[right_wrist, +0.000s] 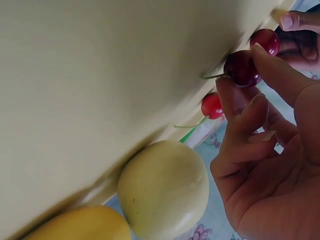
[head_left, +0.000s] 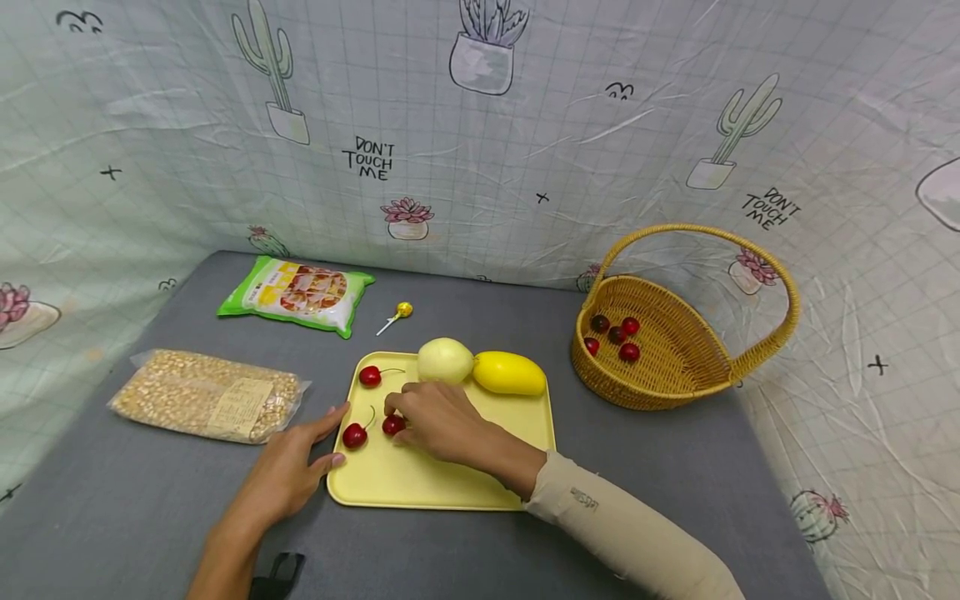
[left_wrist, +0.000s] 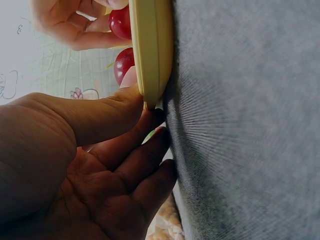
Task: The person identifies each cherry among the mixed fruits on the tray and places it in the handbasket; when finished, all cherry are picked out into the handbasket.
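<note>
My right hand is over the yellow tray. Between its thumb and index finger it pinches a dark red cherry with a short green stem. Two more stemmed cherries lie on the tray's left side, one near the far corner and one in front. My left hand rests at the left edge, its thumb over the rim and its other fingers extended beside it. A pale green round fruit and a yellow mango-like fruit sit along the far rim, just beyond my right hand.
A wicker basket with several cherries stands at the right, its handle raised. A bag of corn kernels lies to the left. Behind it are a green and white food bag and a yellow lollipop. Patterned cloth hangs behind the table.
</note>
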A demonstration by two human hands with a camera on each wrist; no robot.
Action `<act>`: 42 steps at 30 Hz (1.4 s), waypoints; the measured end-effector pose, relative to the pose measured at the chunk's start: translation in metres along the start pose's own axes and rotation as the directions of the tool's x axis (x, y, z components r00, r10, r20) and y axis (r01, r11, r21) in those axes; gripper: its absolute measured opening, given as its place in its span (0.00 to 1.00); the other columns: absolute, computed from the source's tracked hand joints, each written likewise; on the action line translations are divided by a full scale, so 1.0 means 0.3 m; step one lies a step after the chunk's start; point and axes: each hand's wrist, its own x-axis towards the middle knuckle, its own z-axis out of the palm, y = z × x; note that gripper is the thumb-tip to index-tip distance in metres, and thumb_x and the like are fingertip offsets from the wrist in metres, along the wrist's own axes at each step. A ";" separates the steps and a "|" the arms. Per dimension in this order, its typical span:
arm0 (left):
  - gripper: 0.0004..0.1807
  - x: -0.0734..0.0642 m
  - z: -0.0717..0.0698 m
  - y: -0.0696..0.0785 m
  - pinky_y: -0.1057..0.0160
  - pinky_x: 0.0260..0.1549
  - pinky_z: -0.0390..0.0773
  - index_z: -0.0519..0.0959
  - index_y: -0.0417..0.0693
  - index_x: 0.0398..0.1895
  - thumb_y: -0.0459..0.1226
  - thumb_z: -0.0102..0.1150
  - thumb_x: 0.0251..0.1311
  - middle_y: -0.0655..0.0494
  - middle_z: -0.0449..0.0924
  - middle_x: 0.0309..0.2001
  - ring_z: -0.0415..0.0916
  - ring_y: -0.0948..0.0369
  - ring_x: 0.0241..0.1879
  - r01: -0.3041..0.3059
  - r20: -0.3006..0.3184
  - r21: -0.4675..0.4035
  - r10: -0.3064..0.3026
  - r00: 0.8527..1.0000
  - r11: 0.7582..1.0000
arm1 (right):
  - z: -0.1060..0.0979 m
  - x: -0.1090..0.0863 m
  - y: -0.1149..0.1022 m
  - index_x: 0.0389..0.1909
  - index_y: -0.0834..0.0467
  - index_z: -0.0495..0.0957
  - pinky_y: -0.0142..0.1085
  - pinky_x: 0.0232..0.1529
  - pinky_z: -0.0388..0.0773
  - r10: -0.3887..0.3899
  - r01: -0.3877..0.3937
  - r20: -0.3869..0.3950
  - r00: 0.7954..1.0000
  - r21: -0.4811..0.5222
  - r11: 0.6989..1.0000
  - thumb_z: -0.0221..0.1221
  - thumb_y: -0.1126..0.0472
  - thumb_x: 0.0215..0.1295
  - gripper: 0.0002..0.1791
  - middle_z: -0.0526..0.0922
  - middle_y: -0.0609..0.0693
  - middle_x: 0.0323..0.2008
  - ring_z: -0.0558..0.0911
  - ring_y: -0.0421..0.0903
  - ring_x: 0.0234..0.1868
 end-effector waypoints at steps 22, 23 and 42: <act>0.41 0.001 0.003 -0.002 0.30 0.64 0.75 0.70 0.45 0.79 0.32 0.74 0.62 0.33 0.74 0.71 0.74 0.34 0.70 -0.010 -0.016 0.006 0.011 1.000 1.000 | -0.048 -0.060 0.056 0.51 0.44 0.84 0.25 0.23 0.70 0.043 -0.037 -0.064 0.997 0.095 0.995 0.74 0.52 0.67 0.14 0.87 0.38 0.40 0.75 0.35 0.28; 0.41 0.002 0.003 -0.003 0.30 0.64 0.75 0.70 0.45 0.79 0.32 0.74 0.62 0.33 0.74 0.71 0.74 0.34 0.70 -0.012 -0.018 0.007 0.012 1.000 1.000 | -0.051 -0.063 0.060 0.51 0.44 0.84 0.25 0.23 0.70 0.047 -0.040 -0.066 0.997 0.105 0.994 0.73 0.52 0.68 0.13 0.87 0.38 0.40 0.76 0.35 0.28; 0.41 -0.001 0.003 -0.006 0.30 0.64 0.75 0.70 0.45 0.79 0.32 0.74 0.62 0.33 0.74 0.71 0.73 0.34 0.70 -0.022 -0.020 -0.008 0.022 1.000 1.000 | -0.144 -0.125 0.150 0.57 0.45 0.79 0.32 0.29 0.76 0.145 -0.103 -0.177 0.973 0.225 0.969 0.70 0.52 0.72 0.17 0.91 0.42 0.48 0.89 0.46 0.42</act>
